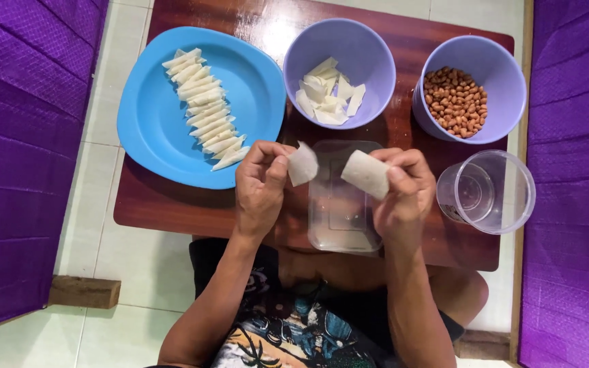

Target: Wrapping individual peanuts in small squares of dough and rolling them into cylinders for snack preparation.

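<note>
The person's left hand (pixel 260 185) pinches a small white sheet of thin dough (pixel 302 164) between the thumb and the fingers, so the fingers are closed narrowly on one edge of it. The right hand (pixel 403 194) holds a second white piece of dough (pixel 365 173), which looks rolled or folded, and the fingers are curled around its right end. The two pieces are near each other but apart, and both are above a clear rectangular plastic container (pixel 341 211) that stands on the dark brown wooden table (pixel 165 204).

To the left of the hands is a blue square plastic plate (pixel 158 129), and a row of white folded dough triangles (pixel 206 109) lies on it. Behind the hands stands a light purple round plastic bowl (pixel 369 48) with more flat white dough sheets (pixel 328 92) inside. Just beside it on the right, a second light purple round bowl (pixel 506 75) is filled with brown peanuts (pixel 455 102). In front of that bowl, near the right hand, stands a clear round plastic cup (pixel 489 192). I cannot tell what is in the cup. Purple fabric (pixel 22 136) is at both sides of the table.
</note>
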